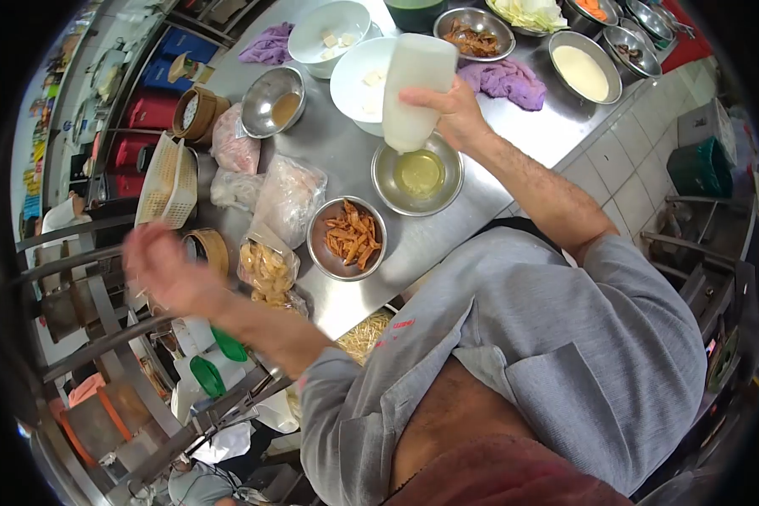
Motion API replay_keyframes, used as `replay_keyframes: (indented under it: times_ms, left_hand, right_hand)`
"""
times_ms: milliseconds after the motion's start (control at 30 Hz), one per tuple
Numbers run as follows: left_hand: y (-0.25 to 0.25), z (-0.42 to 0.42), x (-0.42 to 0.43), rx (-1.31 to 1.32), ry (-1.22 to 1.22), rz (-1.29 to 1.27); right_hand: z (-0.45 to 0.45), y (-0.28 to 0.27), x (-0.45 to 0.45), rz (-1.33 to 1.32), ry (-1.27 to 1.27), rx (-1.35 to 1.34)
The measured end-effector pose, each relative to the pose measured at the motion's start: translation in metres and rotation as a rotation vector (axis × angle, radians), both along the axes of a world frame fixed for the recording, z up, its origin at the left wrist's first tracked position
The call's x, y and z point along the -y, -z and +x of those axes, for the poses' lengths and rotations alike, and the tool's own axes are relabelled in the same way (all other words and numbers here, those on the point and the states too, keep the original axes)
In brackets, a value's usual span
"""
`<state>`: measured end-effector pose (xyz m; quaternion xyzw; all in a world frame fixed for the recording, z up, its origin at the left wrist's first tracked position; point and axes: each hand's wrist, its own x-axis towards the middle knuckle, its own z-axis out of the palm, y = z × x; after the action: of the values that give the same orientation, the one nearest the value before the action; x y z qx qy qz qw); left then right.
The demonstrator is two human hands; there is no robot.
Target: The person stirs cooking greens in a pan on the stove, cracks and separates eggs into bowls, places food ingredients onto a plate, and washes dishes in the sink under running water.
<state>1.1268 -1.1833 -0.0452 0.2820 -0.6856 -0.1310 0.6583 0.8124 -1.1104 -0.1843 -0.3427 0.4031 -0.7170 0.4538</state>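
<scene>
My right hand grips a translucent white plastic bottle, thumb across its side. The bottle is held over a steel bowl with pale yellow-green liquid in it; no stream shows. My left hand is raised at the left, smeared by motion, so its fingers are not clear. Nearest to it are a white plastic basket and a round bamboo steamer. Close to the oil-like liquid stands a steel bowl of reddish-brown strips.
Bagged food and a bag of yellowish pieces lie on the steel table. White bowls, a bowl of brown liquid, purple cloths and a bowl of cream liquid stand farther back. Metal shelving borders the left.
</scene>
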Motion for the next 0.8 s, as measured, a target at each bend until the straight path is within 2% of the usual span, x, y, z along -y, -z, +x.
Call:
replay_keyframes:
  times_ms: [33, 67, 100, 133, 200, 333, 433, 467, 533, 600, 633, 667, 733, 767, 800]
  left_hand:
    - [0.024, -0.033, -0.017, 0.204, -0.058, 0.127]
    - [0.053, -0.061, -0.021, 0.16, 0.205, 0.281]
    - [0.071, -0.106, -0.036, 0.184, 0.272, 0.328]
    - [0.099, -0.14, -0.04, 0.222, 0.331, 0.388]
    - [0.1, -0.207, -0.073, 0.439, 0.308, 0.291]
    - [0.11, -0.323, -0.114, 0.326, 0.571, 0.293]
    - [0.093, -0.408, -0.147, 0.437, 0.646, 0.008]
    - [0.083, -0.437, -0.166, 0.478, 0.682, -0.062]
    - [0.073, -0.495, -0.214, 0.454, 0.856, -0.067]
    - [0.078, -0.558, -0.25, 0.445, 0.98, -0.105]
    - [0.076, -0.589, -0.264, 0.449, 0.992, -0.12]
    - [0.074, -0.62, -0.273, 0.465, 1.051, -0.084]
    - [0.064, -0.672, -0.306, 0.414, 1.235, 0.201]
    - [0.056, -0.691, -0.327, 0.438, 1.311, 0.245]
    - [0.051, -0.711, -0.348, 0.432, 1.346, 0.239]
  right_hand:
    - [-0.003, -0.005, -0.005, -0.023, 0.038, 0.236]
    - [-0.009, -0.01, -0.009, -0.047, 0.078, 0.469]
    - [-0.017, -0.008, -0.012, -0.024, 0.111, 0.616]
    - [-0.026, -0.009, -0.018, -0.044, 0.121, 0.609]
    - [-0.048, -0.015, -0.039, -0.06, 0.168, 0.93]
    - [-0.112, -0.021, -0.107, -0.202, 0.139, 0.932]
    - [-0.176, -0.017, -0.172, -0.26, 0.254, 0.94]
    - [-0.196, -0.022, -0.197, -0.251, 0.365, 0.942]
    - [-0.247, -0.003, -0.247, -0.272, 0.407, 0.96]
    - [-0.291, 0.008, -0.306, -0.192, 0.353, 0.911]
    - [-0.312, 0.01, -0.341, -0.011, 0.405, 0.859]
    - [-0.327, 0.011, -0.374, -0.036, 0.457, 0.85]
    - [-0.352, 0.001, -0.429, 0.529, 1.359, -0.48]
    - [-0.37, -0.012, -0.455, 0.558, 1.41, -0.823]
    - [-0.386, -0.032, -0.474, 0.574, 1.441, -0.83]
